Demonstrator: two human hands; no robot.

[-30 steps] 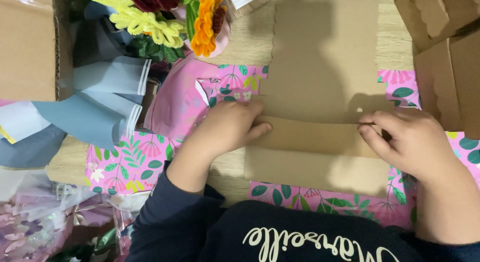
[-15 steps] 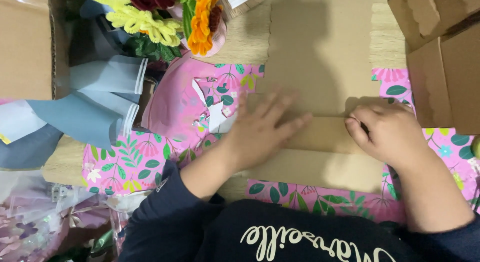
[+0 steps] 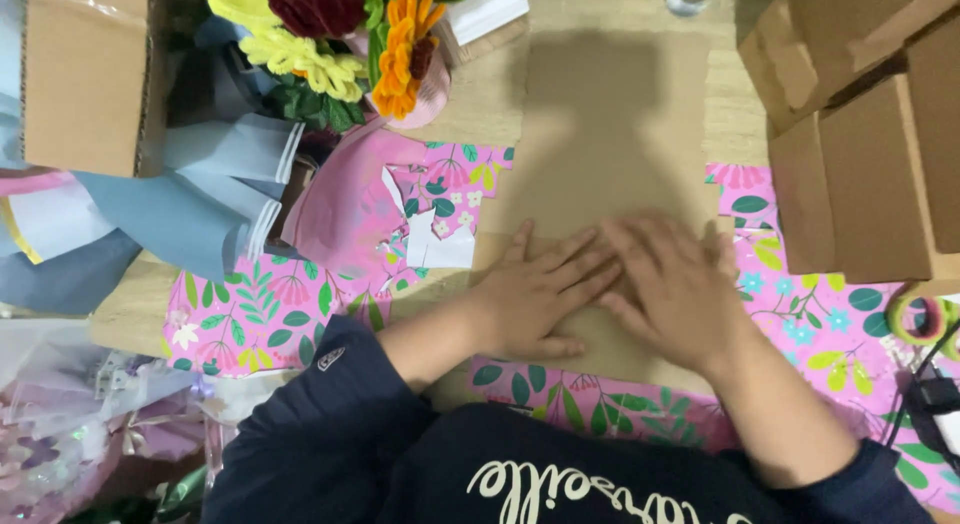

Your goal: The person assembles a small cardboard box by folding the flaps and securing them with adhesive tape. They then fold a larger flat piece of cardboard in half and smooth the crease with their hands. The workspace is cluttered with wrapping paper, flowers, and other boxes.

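At the centre of the table, the left hand (image 3: 535, 299) and right hand (image 3: 672, 289) lay flat, fingers spread, side by side, pressing on a sheet of brown paper (image 3: 610, 134); neither gripped anything. The sheet ran toward 12 o'clock, its far part bare. Pink floral wrapping paper (image 3: 270, 314) showed beneath it. Plain brown cardboard boxes (image 3: 860, 174) crowded 2 o'clock; another cardboard box (image 3: 90, 79) and a bouquet (image 3: 340, 44) stood at 10 o'clock.

Plain brown kraft paper (image 3: 610, 134) lies over pink wrapping paper (image 3: 260, 314) printed with green leaves and small flowers. Yellow, maroon and orange flowers (image 3: 340, 34), pale blue paper (image 3: 190, 214), brown cardboard boxes (image 3: 860, 164), navy sleeves (image 3: 310, 434).
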